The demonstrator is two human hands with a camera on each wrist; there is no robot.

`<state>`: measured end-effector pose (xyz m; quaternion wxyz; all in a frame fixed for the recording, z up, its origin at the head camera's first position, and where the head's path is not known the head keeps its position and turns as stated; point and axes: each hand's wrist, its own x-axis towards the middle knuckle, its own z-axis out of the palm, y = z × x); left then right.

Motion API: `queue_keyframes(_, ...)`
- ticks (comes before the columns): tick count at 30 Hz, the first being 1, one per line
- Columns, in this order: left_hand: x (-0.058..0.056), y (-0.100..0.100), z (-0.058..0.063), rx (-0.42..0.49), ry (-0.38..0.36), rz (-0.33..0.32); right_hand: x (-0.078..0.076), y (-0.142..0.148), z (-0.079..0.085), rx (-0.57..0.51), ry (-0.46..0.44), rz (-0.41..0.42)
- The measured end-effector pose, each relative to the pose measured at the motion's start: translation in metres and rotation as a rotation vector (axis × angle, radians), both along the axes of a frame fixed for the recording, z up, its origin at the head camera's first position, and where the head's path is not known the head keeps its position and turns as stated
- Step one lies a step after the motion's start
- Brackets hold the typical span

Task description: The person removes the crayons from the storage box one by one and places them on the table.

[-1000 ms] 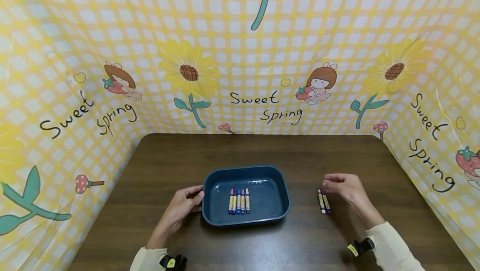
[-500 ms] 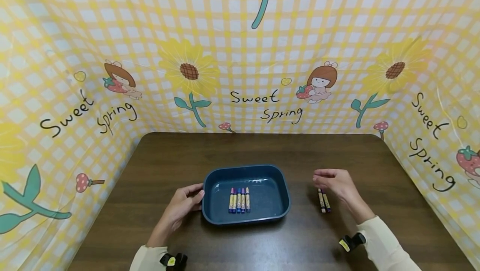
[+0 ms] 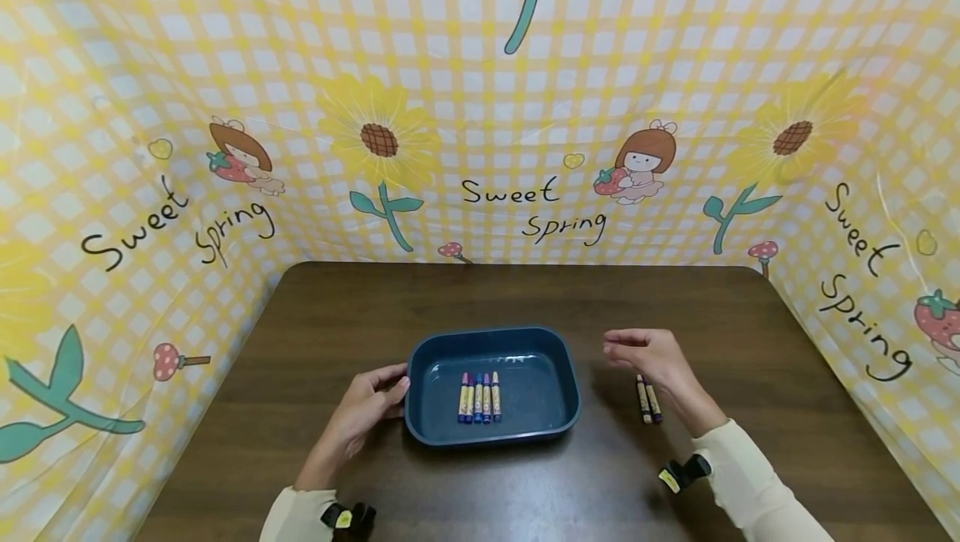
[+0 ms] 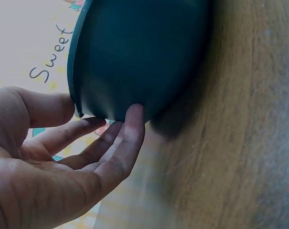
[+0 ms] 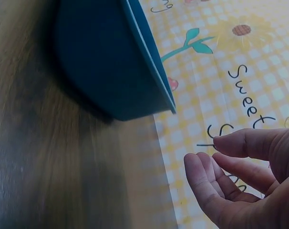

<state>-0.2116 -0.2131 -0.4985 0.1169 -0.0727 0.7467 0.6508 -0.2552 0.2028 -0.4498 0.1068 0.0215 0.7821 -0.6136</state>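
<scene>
A dark blue tray (image 3: 491, 438) stands on the table, with several crayons (image 3: 478, 398) side by side in it. At its left end my left hand (image 3: 363, 409) grips the edge. The left wrist view shows the thumb at the rim and fingertips against the tray's outer wall (image 4: 135, 57). My right hand (image 3: 651, 357) hovers between the tray and two more crayons (image 3: 648, 400) lying on the table. Its fingers (image 5: 197, 174) are loosely bent, thumb apart from them, and nothing is between them in the right wrist view.
The brown wooden table (image 3: 480, 296) has a rounded far edge. A yellow checked cloth (image 3: 480, 108) with flowers and lettering hangs behind it and along both sides. Black wrist cameras sit at the left cuff (image 3: 300, 513) and the right cuff (image 3: 731, 450).
My right hand has moved left and slightly away from me, from above the two loose crayons toward the tray. The left hand, tray and crayons keep their places.
</scene>
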Motion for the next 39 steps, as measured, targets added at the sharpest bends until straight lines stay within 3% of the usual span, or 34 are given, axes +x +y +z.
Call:
queue_keyframes(14,0.003,0.000,-0.001,0.001,-0.013,0.013,-0.003,-0.031,0.001,-0.053,-0.007,0.014)
queue_keyframes(27,0.002,0.001,-0.001,-0.005,-0.016,0.020,-0.006,-0.057,0.006,-0.105,-0.004,0.089)
queue_keyframes(39,0.000,0.001,-0.003,-0.003,-0.009,0.015,-0.004,-0.084,0.006,-0.061,0.003,0.157)
